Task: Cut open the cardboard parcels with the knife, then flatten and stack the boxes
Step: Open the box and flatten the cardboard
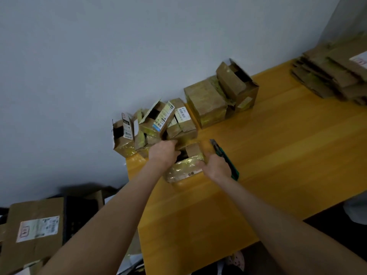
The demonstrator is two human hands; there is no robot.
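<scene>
A small taped cardboard parcel [185,168] sits on the yellow wooden table [278,155], its top flaps open. My left hand [163,153] grips the parcel's far left edge. My right hand [216,165] presses on the parcel's right side and holds a green utility knife [224,155], blade end pointing away from me. Behind the parcel, a heap of opened small boxes [155,126] leans against the wall. Two bigger boxes [220,96] stand further right along the wall. A stack of flattened boxes [333,74] lies at the table's far right.
A grey wall runs along the table's far side. Left of the table, lower down, lies a large flat carton [35,235] with a shipping label, beside dark clutter. The table's near edge runs diagonally from bottom centre to the right.
</scene>
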